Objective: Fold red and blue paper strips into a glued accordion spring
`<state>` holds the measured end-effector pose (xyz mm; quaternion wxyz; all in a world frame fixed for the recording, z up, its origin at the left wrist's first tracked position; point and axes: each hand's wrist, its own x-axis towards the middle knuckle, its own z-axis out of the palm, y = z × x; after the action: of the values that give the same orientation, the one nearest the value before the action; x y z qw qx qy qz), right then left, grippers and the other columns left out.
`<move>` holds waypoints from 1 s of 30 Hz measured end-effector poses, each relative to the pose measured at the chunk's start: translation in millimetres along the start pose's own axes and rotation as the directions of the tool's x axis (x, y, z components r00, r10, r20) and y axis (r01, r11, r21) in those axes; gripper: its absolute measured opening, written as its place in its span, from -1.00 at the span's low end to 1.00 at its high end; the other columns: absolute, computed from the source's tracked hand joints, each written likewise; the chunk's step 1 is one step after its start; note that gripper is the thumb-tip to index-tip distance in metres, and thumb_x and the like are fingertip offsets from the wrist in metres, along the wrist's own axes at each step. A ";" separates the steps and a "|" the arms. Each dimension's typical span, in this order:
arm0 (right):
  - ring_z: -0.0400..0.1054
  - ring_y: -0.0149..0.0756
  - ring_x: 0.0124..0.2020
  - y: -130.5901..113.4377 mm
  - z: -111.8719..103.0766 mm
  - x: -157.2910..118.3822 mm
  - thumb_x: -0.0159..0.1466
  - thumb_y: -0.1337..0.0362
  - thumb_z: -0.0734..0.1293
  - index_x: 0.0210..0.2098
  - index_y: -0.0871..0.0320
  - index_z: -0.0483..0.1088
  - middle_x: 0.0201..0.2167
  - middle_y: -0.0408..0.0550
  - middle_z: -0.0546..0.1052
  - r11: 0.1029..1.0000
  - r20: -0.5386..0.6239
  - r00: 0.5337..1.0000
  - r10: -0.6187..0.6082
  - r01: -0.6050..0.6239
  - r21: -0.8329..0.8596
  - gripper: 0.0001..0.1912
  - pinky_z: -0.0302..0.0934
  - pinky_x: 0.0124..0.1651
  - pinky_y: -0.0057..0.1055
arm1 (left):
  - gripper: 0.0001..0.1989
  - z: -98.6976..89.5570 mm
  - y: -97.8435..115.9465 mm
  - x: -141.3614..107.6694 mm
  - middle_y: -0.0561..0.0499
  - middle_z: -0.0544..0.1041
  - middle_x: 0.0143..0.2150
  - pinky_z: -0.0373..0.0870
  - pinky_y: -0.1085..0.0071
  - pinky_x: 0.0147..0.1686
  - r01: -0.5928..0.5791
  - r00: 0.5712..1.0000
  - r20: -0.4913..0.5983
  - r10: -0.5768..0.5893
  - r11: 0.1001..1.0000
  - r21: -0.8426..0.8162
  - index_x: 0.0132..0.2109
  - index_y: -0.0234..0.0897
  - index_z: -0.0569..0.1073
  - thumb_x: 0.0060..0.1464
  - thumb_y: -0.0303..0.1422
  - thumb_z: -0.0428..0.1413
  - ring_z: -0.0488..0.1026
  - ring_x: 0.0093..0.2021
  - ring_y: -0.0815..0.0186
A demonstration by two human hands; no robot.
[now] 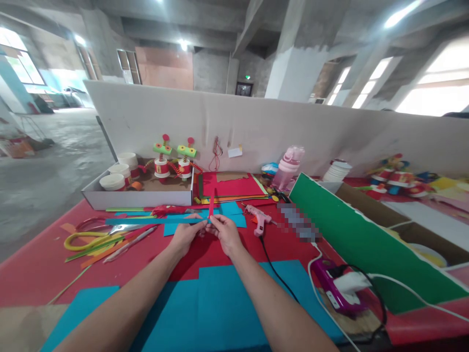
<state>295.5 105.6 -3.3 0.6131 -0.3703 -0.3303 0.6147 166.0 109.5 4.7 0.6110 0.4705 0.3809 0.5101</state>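
My left hand (188,233) and my right hand (225,232) meet over the red table, both with fingers pinched at the joined ends of two paper strips. The blue strip (154,221) runs out to the left from my fingers. The red strip (212,201) points away from me, upright in view. Light blue paper pieces (232,209) lie just behind my hands. To the right of my right hand rests a pink glue gun (259,218) with a black cord.
Scissors (86,239) and paper strips lie at the left. Behind them stands a white tray (146,198) with cups and paper figures. A pink bottle (287,168), a green panel (359,244) and a purple power strip (335,288) are at the right.
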 end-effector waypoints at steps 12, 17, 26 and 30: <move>0.43 -0.40 -0.52 -2.1 -1.7 2.9 -0.22 0.16 0.58 -0.37 0.20 0.43 -0.60 -0.19 0.50 1.000 -0.054 0.998 0.017 -0.017 -0.006 -0.53 0.39 -0.35 -0.43 | -0.76 2.6 8.4 -4.5 0.05 0.43 -0.56 0.24 0.49 -0.50 0.001 1.000 -0.015 -0.001 1.000 0.013 -0.47 -0.34 0.42 -0.15 -0.27 0.28 0.32 -0.55 0.43; 0.43 -0.40 -0.54 -5.4 -1.6 1.5 -0.19 0.16 0.57 -0.36 0.19 0.40 -0.61 -0.20 0.50 0.999 -0.040 0.999 0.008 -0.009 -0.031 -0.55 0.39 -0.37 -0.45 | -0.76 3.0 8.7 -4.6 0.07 0.41 -0.58 0.22 0.49 -0.52 -0.016 0.999 -0.035 0.017 1.000 0.025 -0.48 -0.32 0.41 -0.15 -0.27 0.27 0.31 -0.56 0.43; 0.46 -0.40 -0.47 -6.4 -4.4 0.9 -0.23 0.21 0.58 -0.48 0.22 0.42 -0.57 -0.16 0.52 0.993 0.042 0.992 0.119 -0.120 0.007 -0.61 0.38 -0.28 -0.47 | -0.69 -0.8 3.2 1.7 0.05 0.42 -0.62 0.24 0.46 -0.54 0.005 0.995 -0.097 0.002 0.997 0.073 -0.51 -0.33 0.39 -0.22 -0.20 0.29 0.31 -0.60 0.41; 0.40 -0.47 -0.51 -5.2 -3.7 2.3 -0.21 0.21 0.57 -0.48 0.22 0.45 -0.58 -0.21 0.48 0.997 -0.007 0.997 0.074 -0.074 -0.011 -0.64 0.36 -0.33 -0.52 | -0.66 -0.8 1.5 3.3 0.03 0.45 -0.57 0.27 0.45 -0.54 -0.019 0.990 -0.135 0.032 0.995 0.097 -0.49 -0.33 0.38 -0.18 -0.16 0.28 0.33 -0.59 0.41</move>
<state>301.4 107.9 -0.8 0.5886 -0.3878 -0.3180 0.6341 165.4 113.0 6.0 0.5538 0.4680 0.4397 0.5300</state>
